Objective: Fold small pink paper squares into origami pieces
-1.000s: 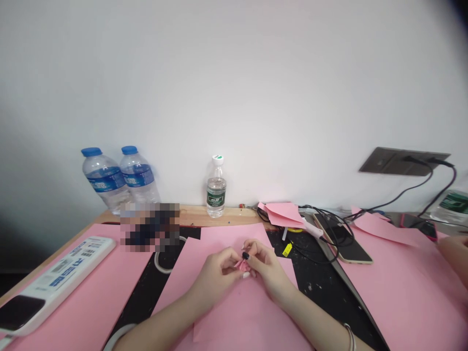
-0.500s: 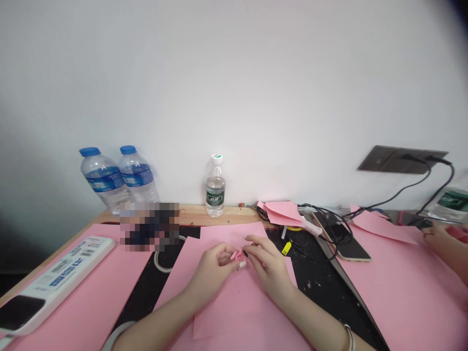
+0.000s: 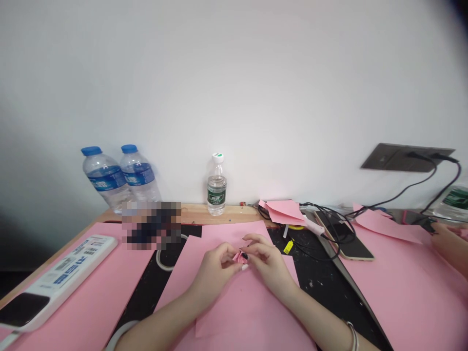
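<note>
Between my two hands is a small piece of folded pink paper (image 3: 240, 258), its layers curled together. My left hand (image 3: 215, 265) pinches it from the left, thumb and fingertips closed on its edge. From the other side my right hand (image 3: 268, 263) has its thumb and index finger pressed on the paper, partly covering it. Both hands hover just over large pink paper sheets (image 3: 234, 312) that lie on a black mat (image 3: 325, 297). How the small piece is folded underneath is hidden by my fingers.
Behind the sheets stands a small water bottle (image 3: 217, 190); two blue-capped bottles (image 3: 106, 178) lean at the left. A white power bank-like device (image 3: 62, 282) lies left. Right are black cables (image 3: 331, 234), a phone (image 3: 345, 239), pink scraps (image 3: 285, 212) and another person's hand (image 3: 448, 243).
My right thumb and index finger have shifted slightly and now close over the folded paper. The view has turned a little left. The other person's hand at the right has moved slightly.
</note>
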A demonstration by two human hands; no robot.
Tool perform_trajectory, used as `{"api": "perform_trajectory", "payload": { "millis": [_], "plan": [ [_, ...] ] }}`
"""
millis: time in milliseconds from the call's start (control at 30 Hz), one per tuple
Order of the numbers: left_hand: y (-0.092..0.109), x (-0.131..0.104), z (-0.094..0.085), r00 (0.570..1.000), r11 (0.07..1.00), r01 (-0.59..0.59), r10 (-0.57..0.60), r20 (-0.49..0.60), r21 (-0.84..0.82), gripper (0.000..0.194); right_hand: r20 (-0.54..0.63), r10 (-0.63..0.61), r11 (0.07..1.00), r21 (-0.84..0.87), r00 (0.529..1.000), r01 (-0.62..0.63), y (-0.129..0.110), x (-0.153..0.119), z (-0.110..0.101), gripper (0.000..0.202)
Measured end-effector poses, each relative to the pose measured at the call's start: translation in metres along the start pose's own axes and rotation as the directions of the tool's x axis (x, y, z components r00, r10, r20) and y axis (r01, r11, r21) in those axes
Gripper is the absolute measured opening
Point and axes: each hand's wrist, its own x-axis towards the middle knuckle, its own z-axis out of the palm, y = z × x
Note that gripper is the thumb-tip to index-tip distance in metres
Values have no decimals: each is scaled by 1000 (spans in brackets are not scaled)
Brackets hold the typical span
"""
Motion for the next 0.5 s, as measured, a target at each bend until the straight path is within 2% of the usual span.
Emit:
{"api": "perform_trajectory", "payload": {
  "millis": [367,500],
  "plan": [
    [-2,2,2,999,993,49,-51,-14,-110,23,-16,34,997,64,999,-33,-4,-4,4,17],
    [1,5,-2,999,992,17,-21,-25,-123,22,-27,18,996,85,999,-16,-2,-1,3,16]
  ]
}}
